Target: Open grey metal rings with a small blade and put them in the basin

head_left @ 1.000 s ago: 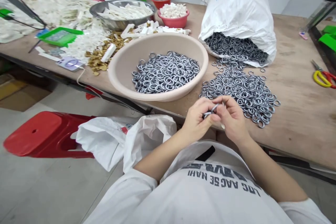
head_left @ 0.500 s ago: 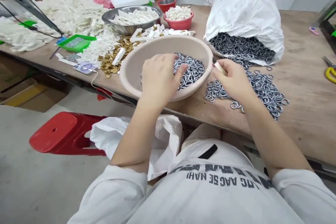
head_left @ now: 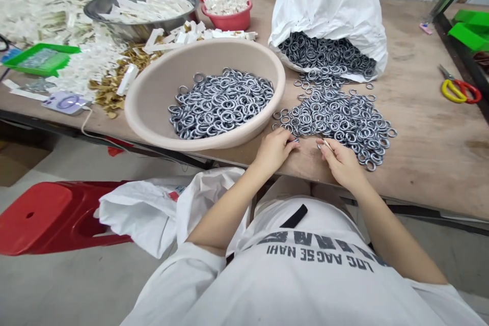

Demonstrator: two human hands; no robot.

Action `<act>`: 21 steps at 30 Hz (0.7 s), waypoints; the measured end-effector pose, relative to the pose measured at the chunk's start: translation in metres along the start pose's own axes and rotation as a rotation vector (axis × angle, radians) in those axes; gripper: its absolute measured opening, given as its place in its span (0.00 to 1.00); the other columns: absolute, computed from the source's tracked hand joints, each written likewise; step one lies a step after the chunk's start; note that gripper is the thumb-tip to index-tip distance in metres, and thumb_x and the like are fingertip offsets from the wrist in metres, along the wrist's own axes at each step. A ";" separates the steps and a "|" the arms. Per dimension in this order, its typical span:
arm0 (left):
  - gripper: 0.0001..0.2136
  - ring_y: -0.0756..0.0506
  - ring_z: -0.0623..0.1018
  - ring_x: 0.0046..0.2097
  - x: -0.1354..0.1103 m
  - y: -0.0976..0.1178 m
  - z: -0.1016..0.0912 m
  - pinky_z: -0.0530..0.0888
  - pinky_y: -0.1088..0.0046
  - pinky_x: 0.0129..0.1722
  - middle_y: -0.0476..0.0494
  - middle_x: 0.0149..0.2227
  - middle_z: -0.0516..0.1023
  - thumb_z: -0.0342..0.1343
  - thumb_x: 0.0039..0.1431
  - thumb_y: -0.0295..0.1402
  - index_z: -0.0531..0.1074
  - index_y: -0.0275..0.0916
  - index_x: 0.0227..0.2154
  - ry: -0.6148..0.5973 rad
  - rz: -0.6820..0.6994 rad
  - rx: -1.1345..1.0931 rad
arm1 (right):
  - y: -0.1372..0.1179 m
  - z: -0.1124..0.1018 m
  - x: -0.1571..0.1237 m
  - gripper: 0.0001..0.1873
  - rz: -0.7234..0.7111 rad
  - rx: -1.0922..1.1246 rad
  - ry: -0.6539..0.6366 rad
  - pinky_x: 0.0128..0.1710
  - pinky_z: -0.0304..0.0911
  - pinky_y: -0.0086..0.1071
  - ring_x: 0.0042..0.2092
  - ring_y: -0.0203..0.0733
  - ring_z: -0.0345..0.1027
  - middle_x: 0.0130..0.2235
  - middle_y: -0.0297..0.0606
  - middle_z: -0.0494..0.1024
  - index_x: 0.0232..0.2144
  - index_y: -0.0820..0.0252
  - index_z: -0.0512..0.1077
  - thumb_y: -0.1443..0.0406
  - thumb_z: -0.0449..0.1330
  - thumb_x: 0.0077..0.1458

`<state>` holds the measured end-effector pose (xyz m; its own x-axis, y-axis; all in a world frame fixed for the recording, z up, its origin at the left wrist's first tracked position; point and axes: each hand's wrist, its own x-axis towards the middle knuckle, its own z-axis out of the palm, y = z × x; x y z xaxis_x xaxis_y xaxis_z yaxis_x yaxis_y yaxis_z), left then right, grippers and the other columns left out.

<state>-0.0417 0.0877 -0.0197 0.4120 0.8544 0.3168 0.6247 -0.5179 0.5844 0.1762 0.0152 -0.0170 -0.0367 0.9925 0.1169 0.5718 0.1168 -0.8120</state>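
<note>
A heap of grey metal rings [head_left: 340,119] lies on the wooden table [head_left: 428,127], spilling from a white sack [head_left: 324,5]. My left hand [head_left: 274,148] rests at the heap's near left edge, fingers curled and pinching at a ring. My right hand [head_left: 342,162] sits at the heap's near edge, fingers closed on a small pale stick-like thing. A beige basin [head_left: 153,97] to the left holds more rings [head_left: 221,102].
White plastic parts, a steel bowl [head_left: 114,5], red bowls [head_left: 229,20] and a green tray [head_left: 38,58] crowd the table's left. Scissors [head_left: 458,89] lie at the far right. A red stool [head_left: 46,216] and a white bag [head_left: 153,209] sit on the floor at my left.
Both hands left the basin area and came back down to the near edge of the loose ring heap; one second ago they were together working a ring in front of my chest.
</note>
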 end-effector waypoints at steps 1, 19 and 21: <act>0.06 0.43 0.76 0.38 -0.001 0.004 0.001 0.71 0.67 0.40 0.42 0.34 0.78 0.63 0.57 0.34 0.76 0.37 0.30 0.011 0.005 -0.065 | -0.002 0.002 0.002 0.22 0.002 0.034 0.019 0.45 0.65 0.38 0.42 0.44 0.73 0.40 0.41 0.80 0.52 0.58 0.74 0.53 0.51 0.67; 0.04 0.44 0.78 0.41 -0.012 0.031 0.032 0.71 0.68 0.43 0.43 0.38 0.81 0.59 0.61 0.34 0.74 0.39 0.33 -0.001 0.001 -0.335 | -0.002 0.019 0.016 0.15 -0.015 0.385 0.043 0.47 0.65 0.36 0.43 0.43 0.73 0.41 0.40 0.81 0.42 0.60 0.77 0.56 0.57 0.62; 0.06 0.46 0.77 0.38 -0.013 0.031 0.033 0.70 0.70 0.40 0.44 0.35 0.80 0.58 0.62 0.36 0.73 0.38 0.34 -0.009 -0.007 -0.324 | -0.001 0.017 0.014 0.16 -0.008 0.341 0.084 0.46 0.65 0.35 0.42 0.42 0.72 0.40 0.39 0.80 0.42 0.60 0.76 0.55 0.57 0.63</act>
<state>-0.0057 0.0593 -0.0301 0.4151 0.8569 0.3057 0.3845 -0.4697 0.7947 0.1611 0.0300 -0.0238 0.0354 0.9867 0.1588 0.2644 0.1440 -0.9536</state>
